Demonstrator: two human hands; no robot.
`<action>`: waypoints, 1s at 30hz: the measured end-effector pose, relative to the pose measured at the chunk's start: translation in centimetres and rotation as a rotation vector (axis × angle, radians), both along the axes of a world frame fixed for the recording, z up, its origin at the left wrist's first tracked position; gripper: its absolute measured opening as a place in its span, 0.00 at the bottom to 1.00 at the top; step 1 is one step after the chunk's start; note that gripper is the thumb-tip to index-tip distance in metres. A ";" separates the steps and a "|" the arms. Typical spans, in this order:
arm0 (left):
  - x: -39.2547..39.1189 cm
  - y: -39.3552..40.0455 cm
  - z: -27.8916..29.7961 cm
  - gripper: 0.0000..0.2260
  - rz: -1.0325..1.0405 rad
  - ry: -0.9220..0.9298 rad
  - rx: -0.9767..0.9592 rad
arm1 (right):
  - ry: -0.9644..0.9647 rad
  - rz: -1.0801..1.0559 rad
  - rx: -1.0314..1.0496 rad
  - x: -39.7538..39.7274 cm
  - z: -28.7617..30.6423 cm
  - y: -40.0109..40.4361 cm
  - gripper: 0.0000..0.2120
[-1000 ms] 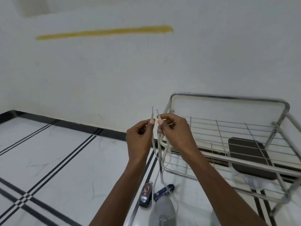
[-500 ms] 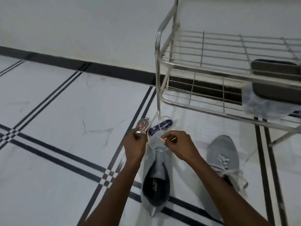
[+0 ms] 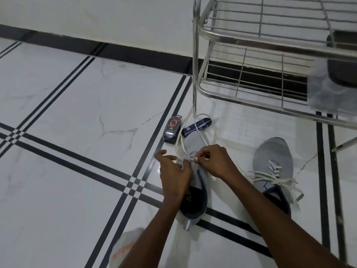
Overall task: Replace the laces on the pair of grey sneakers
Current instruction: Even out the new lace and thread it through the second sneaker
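Observation:
A grey sneaker [image 3: 195, 144] with a dark blue lining lies on the tiled floor, toe pointing away from me. A white lace [image 3: 201, 130] loops over its toe. My right hand [image 3: 214, 161] pinches a lace tip at the eyelets near the tongue. My left hand [image 3: 173, 173] rests on the sneaker's left side, thumb and fingers at the lace by the same eyelets. The second grey sneaker [image 3: 274, 163] lies to the right, laced with a white lace whose ends trail loose.
A steel wire shoe rack [image 3: 195, 60] stands just beyond the sneakers, with a dark item in a plastic bag on it. Two small lace packets [image 3: 172, 128] lie ahead of the toe. A white sock [image 3: 123, 246] shows at the bottom edge.
The view has tilted down from the wall to the floor. Both hands came down from chest height, where they held the lace tips up, onto the left sneaker's eyelets.

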State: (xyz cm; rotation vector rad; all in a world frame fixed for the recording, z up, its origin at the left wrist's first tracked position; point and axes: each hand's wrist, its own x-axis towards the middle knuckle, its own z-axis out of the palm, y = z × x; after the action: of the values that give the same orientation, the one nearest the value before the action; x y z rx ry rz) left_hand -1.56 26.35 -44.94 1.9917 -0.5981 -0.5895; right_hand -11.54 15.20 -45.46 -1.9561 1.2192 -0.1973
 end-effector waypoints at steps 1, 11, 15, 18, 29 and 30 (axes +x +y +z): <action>0.2 0.2 0.1 0.22 0.053 -0.004 0.006 | 0.024 0.007 -0.010 0.2 -0.3 0.2 0.04; 0.6 0.5 -1.7 0.12 -0.311 -0.250 0.150 | 0.114 0.134 -0.044 0.9 -0.1 0.1 0.07; 0.8 0.6 -2.1 0.12 -0.287 -0.247 0.125 | 0.126 0.157 -0.041 0.6 -0.1 -0.3 0.07; 0.9 0.8 -2.3 0.11 -0.248 -0.212 0.062 | 0.119 0.182 -0.032 0.7 -0.1 -0.3 0.07; 1.5 1.2 -3.6 0.09 -0.208 -0.131 -0.016 | 0.033 0.084 0.072 1.1 -0.7 0.7 0.06; 1.5 1.3 -3.7 0.09 -0.211 -0.132 -0.017 | 0.037 0.077 0.058 1.1 -0.7 0.9 0.06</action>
State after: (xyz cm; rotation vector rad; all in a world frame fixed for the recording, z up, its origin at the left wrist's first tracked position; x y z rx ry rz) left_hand -0.05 27.64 -48.66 1.9763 -0.8992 -0.5800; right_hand -10.40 16.11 -46.18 -1.9601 1.1582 -0.0863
